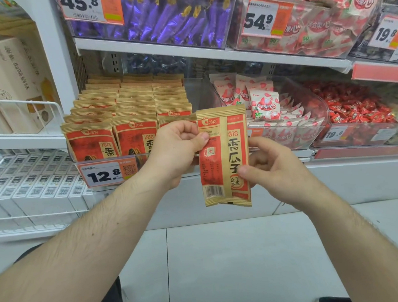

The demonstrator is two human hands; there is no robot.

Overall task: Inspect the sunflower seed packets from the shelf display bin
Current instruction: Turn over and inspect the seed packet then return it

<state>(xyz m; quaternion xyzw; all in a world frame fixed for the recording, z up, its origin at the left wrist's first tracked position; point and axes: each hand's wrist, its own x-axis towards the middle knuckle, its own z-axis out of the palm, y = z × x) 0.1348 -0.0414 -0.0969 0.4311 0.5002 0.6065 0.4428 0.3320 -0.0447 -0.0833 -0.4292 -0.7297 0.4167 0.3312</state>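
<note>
One sunflower seed packet (pixel 224 156) is out for inspection, pinched upright between left hand (pixel 178 147) and right hand (pixel 273 164); the display bin (pixel 113 160) holds many unchecked

You've got open air in front of the shelving, above the pale floor tiles (pixel 225 256); both forearms cross it w/o touching anything. The display bin (pixel 113 158) is open on top; rows of packets (pixel 127 101) fill it front to back, packed tight, so no gap betw. them for fingers; reach in from above only. Upper shelf edge (pixel 161 50) overhangs the back rows, limiting headroom there. Bin's clear front lip w/ the 12.8 price tag (pixel 102 174) blocks a straight-in approach. Left side: white upright (pixel 54 55) and wire basket (pixel 23 110) close it off. Right: clear divider (pixel 202 88), then the strawberry-candy bin (pixel 309 108) right beside it.
</note>
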